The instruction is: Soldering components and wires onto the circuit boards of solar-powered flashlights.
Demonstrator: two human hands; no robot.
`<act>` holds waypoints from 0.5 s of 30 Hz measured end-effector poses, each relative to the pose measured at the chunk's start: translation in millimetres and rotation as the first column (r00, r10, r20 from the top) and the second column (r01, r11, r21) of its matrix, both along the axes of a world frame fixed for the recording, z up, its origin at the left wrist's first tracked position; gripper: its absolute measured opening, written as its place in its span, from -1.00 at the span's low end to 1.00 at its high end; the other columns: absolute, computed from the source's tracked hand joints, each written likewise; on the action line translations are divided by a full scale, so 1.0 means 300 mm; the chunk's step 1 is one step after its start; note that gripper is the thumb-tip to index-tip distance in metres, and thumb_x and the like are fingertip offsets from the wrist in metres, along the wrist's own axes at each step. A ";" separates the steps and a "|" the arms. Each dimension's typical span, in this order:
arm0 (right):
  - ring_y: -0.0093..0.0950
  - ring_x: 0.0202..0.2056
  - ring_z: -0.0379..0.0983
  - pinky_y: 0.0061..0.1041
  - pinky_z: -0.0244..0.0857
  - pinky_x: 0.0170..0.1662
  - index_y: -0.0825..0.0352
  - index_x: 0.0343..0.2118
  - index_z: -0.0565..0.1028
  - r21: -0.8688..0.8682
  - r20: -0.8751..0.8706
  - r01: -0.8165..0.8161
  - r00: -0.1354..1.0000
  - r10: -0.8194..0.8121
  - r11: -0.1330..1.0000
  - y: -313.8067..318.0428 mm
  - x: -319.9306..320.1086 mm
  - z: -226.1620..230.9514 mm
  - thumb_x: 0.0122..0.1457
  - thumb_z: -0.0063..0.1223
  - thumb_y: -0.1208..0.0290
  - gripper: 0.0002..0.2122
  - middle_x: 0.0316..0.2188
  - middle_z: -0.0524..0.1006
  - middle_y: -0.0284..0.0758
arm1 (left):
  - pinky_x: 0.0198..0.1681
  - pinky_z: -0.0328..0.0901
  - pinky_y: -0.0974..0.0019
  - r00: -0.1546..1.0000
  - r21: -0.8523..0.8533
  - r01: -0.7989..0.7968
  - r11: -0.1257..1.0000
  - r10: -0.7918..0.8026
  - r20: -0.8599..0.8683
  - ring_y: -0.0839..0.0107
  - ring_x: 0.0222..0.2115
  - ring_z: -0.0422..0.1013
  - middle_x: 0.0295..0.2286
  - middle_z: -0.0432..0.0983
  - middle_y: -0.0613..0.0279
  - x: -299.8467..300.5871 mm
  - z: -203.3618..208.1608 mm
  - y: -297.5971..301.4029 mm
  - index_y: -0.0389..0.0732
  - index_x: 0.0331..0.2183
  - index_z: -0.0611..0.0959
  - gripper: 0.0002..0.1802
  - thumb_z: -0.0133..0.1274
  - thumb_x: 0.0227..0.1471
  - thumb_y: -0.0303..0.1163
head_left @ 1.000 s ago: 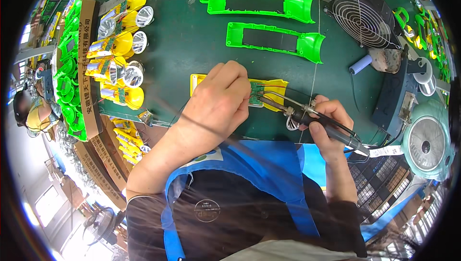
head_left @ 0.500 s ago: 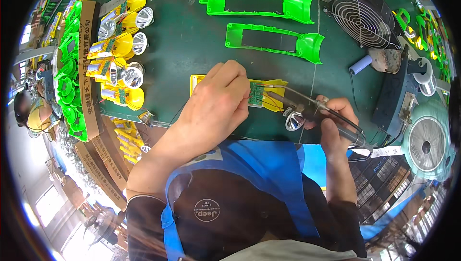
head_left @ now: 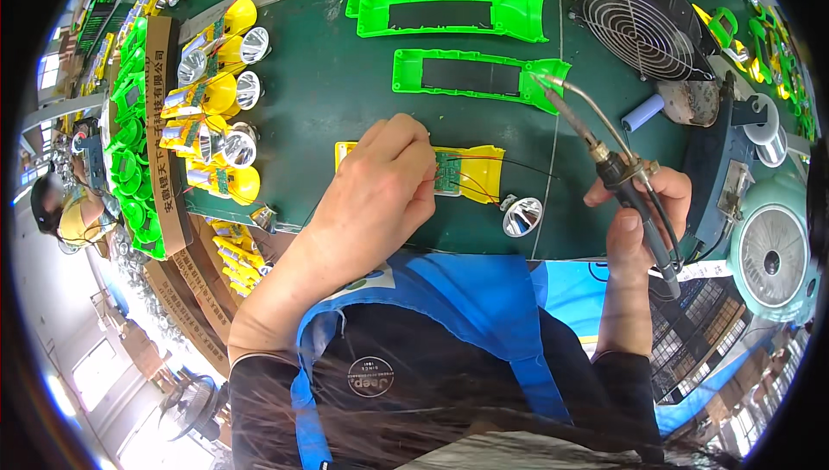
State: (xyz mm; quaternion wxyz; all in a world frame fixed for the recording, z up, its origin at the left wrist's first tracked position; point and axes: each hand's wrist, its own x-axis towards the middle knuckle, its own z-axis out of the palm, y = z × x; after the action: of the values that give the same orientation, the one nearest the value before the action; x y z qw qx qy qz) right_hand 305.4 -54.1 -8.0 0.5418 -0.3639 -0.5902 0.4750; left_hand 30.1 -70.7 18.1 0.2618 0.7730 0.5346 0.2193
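My left hand (head_left: 380,178) rests over the left part of a yellow lamp housing (head_left: 485,171), fingers curled together. Whatever they pinch is hidden behind the knuckles. A small green circuit board (head_left: 447,174) with thin red and black wires shows beside those fingers, inside the housing. Off the housing's right end lies a silver reflector cup (head_left: 522,217) on the bench. My right hand (head_left: 643,211) is wrapped round a soldering iron (head_left: 611,164) with a thin metal tube along it. Its tip points up and left, raised away from the board, in front of a green casing (head_left: 554,70).
More green casings (head_left: 518,12) lie at the back. Yellow lamp assemblies with reflectors (head_left: 237,149) line the left, beside a cardboard strip (head_left: 164,137). A black fan (head_left: 635,25), a loose battery cell (head_left: 643,113), a dark box (head_left: 717,172) and a solder spool (head_left: 766,131) stand right.
My right hand has drawn the soldering iron up and right, away from the circuit board. The left hand stays at the housing. The reflector cup is now uncovered.
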 end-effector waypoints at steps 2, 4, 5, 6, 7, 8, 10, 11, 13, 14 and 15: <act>-0.39 -0.41 0.52 -0.42 0.38 -0.20 0.36 -0.16 0.26 0.017 -0.028 -0.021 0.999 0.021 1.000 0.013 -0.010 0.000 0.14 0.21 0.30 -0.62 -0.41 0.55 -0.09 | -0.29 0.32 0.16 1.000 -0.008 0.003 1.000 -0.004 -0.008 0.08 -0.34 0.36 -0.36 0.35 0.08 0.002 0.001 0.004 -0.33 -0.47 0.45 -0.82 0.07 -0.25 -0.68; -0.35 -0.38 0.54 -0.40 0.43 -0.23 0.35 -0.13 0.24 0.031 -0.060 -0.072 0.995 0.074 0.997 0.027 -0.014 -0.007 0.15 0.20 0.30 -0.61 -0.38 0.55 -0.05 | -0.29 0.32 0.16 1.000 -0.032 0.006 0.999 -0.005 0.029 0.07 -0.34 0.36 -0.36 0.35 0.08 0.002 -0.004 0.009 -0.32 -0.47 0.45 -0.82 0.07 -0.24 -0.68; -0.29 -0.34 0.55 -0.31 0.45 -0.20 0.35 -0.10 0.23 0.023 -0.068 -0.089 0.994 0.090 0.996 0.030 -0.013 -0.006 0.15 0.20 0.32 -0.59 -0.34 0.54 0.00 | -0.29 0.35 0.22 1.000 -0.039 0.004 0.999 -0.004 0.001 0.13 -0.34 0.41 -0.35 0.39 0.13 -0.002 0.002 0.014 -0.28 -0.46 0.49 -0.75 0.14 -0.29 -0.72; -0.27 -0.32 0.55 -0.28 0.46 -0.20 0.35 -0.09 0.22 0.048 -0.077 -0.096 0.992 0.099 0.994 0.034 -0.012 -0.012 0.15 0.20 0.33 -0.59 -0.32 0.53 0.02 | -0.29 0.35 0.22 1.000 -0.036 0.012 0.999 -0.011 0.005 0.13 -0.34 0.41 -0.35 0.39 0.13 -0.011 0.010 0.019 -0.28 -0.46 0.49 -0.75 0.14 -0.29 -0.72; -0.25 -0.31 0.56 -0.25 0.47 -0.20 0.35 -0.07 0.22 0.075 -0.084 -0.101 0.991 0.107 0.992 0.041 -0.009 -0.022 0.14 0.21 0.35 -0.58 -0.30 0.52 0.03 | -0.28 0.36 0.23 0.997 -0.124 0.027 0.992 -0.018 0.074 0.14 -0.32 0.42 -0.34 0.40 0.13 -0.024 0.019 0.025 -0.28 -0.43 0.51 -0.75 0.15 -0.27 -0.71; -0.23 -0.30 0.56 -0.25 0.48 -0.20 0.35 -0.06 0.21 0.156 -0.017 -0.129 0.991 0.133 0.979 0.053 0.010 -0.028 0.15 0.19 0.38 -0.59 -0.28 0.51 0.04 | -0.27 0.37 0.24 0.989 -0.209 0.052 0.977 -0.021 0.145 0.14 -0.31 0.43 -0.32 0.41 0.14 -0.026 0.029 0.034 -0.27 -0.41 0.53 -0.74 0.16 -0.25 -0.70; -0.23 -0.29 0.56 -0.25 0.48 -0.19 0.36 -0.06 0.21 0.182 -0.033 -0.123 0.991 0.131 0.976 0.068 0.012 -0.025 0.16 0.18 0.39 -0.59 -0.26 0.50 0.03 | -0.24 0.39 0.23 0.981 -0.191 0.022 0.981 0.016 0.195 0.16 -0.27 0.44 -0.30 0.44 0.13 0.003 0.063 0.058 -0.24 -0.35 0.57 -0.72 0.20 -0.23 -0.65; -0.24 -0.28 0.56 -0.26 0.49 -0.18 0.36 -0.06 0.21 0.205 -0.055 -0.121 0.989 0.135 0.971 0.072 0.011 -0.022 0.16 0.17 0.41 -0.60 -0.25 0.49 0.02 | -0.22 0.38 0.21 0.991 0.003 0.086 0.996 -0.085 0.107 0.17 -0.26 0.44 -0.29 0.46 0.13 0.034 0.070 0.088 -0.23 -0.33 0.58 -0.69 0.22 -0.25 -0.62; -0.25 -0.25 0.56 -0.25 0.49 -0.14 0.37 -0.05 0.21 0.208 -0.070 -0.099 0.991 0.116 0.973 0.094 -0.005 -0.037 0.17 0.14 0.46 -0.62 -0.21 0.47 -0.02 | -0.21 0.35 0.18 0.966 0.153 0.255 0.955 -0.244 -0.089 0.21 -0.29 0.41 -0.35 0.46 0.17 0.113 0.070 0.131 -0.20 -0.37 0.57 -0.69 0.26 -0.28 -0.51; -0.25 -0.25 0.56 -0.24 0.49 -0.14 0.37 -0.04 0.21 0.239 -0.074 -0.114 0.988 0.135 0.964 0.117 -0.017 -0.049 0.17 0.14 0.47 -0.62 -0.20 0.46 -0.03 | -0.24 0.33 0.20 0.945 0.186 0.321 0.929 -0.301 -0.130 0.22 -0.32 0.38 -0.40 0.43 0.19 0.152 0.030 0.144 -0.19 -0.41 0.54 -0.73 0.25 -0.27 -0.50; -0.24 -0.24 0.56 -0.26 0.49 -0.16 0.38 -0.04 0.22 0.258 -0.099 -0.094 0.987 0.123 0.962 0.132 -0.042 -0.053 0.17 0.13 0.48 -0.63 -0.22 0.47 -0.04 | -0.27 0.31 0.22 0.919 0.214 0.386 0.897 -0.353 -0.175 0.23 -0.35 0.36 -0.45 0.40 0.22 0.177 -0.024 0.152 -0.17 -0.45 0.52 -0.76 0.23 -0.25 -0.48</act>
State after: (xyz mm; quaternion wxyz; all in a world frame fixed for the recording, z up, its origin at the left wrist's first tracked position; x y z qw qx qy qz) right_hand 292.7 -14.5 -23.9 0.5894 -0.2316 -0.6331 0.4452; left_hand 83.1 -25.1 10.8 0.1657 0.8996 0.3628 0.1781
